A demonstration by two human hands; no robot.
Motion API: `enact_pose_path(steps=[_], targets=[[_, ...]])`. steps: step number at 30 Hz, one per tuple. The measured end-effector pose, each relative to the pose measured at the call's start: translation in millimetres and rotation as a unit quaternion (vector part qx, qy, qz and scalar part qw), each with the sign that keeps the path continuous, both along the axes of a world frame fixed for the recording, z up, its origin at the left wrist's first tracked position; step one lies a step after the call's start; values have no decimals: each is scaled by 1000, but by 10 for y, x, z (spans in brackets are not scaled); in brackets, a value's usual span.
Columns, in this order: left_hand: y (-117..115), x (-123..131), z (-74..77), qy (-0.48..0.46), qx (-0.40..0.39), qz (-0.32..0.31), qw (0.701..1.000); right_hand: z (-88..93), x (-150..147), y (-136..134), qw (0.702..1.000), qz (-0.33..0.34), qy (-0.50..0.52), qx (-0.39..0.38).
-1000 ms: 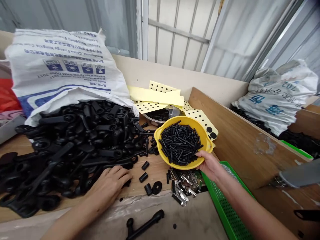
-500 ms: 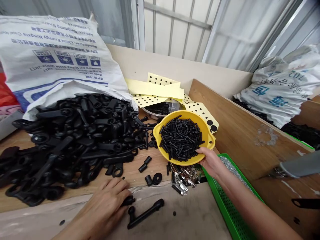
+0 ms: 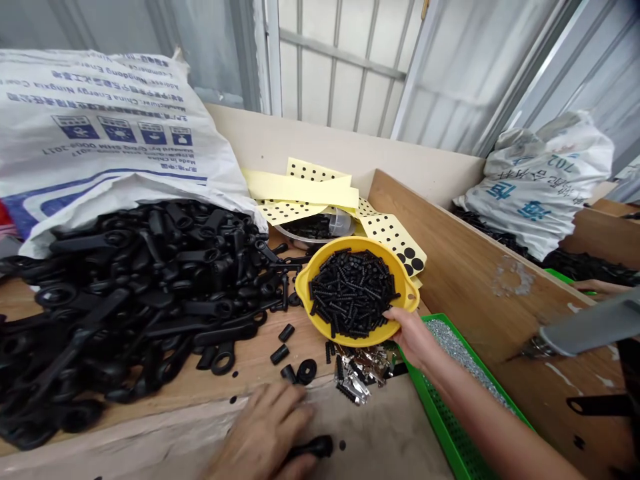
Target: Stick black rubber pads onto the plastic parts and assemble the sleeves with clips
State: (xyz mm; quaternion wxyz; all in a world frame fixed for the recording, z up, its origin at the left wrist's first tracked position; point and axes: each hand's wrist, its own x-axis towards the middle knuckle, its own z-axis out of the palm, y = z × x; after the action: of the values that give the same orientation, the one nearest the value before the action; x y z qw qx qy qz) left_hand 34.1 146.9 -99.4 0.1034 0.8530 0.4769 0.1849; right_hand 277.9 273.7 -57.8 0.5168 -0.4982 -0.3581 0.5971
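Head view: holding what?
— Yellow bowl (image 3: 404,273), grasped by its rim in right hand (image 3: 411,335), just behind loose metal clips (image 3: 361,373). Under left hand (image 3: 267,427), black arm-shaped part (image 3: 321,445); grip too blurred to tell.
How far along?
— Seemingly well filled with ribbed black pegs (image 3: 354,293). Left outside: stray pegs (image 3: 329,352) by the clips, large pile of black parts (image 3: 210,309).
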Motion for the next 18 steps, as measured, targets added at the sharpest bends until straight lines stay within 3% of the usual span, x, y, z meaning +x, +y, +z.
enact_pose_path(steps=[3,7,12,18], targets=[[278,-14,-41,40,15,51,998,14,-41,-22,1000,-2,-11,-1],[554,54,63,95,-16,91,991,18,-92,-49,999,-13,-29,7],[501,42,163,81,-37,88,992,-31,-121,-53,998,-25,-50,31],[454,-66,83,51,-15,98,994,-137,-129,-21,995,-9,-75,66]])
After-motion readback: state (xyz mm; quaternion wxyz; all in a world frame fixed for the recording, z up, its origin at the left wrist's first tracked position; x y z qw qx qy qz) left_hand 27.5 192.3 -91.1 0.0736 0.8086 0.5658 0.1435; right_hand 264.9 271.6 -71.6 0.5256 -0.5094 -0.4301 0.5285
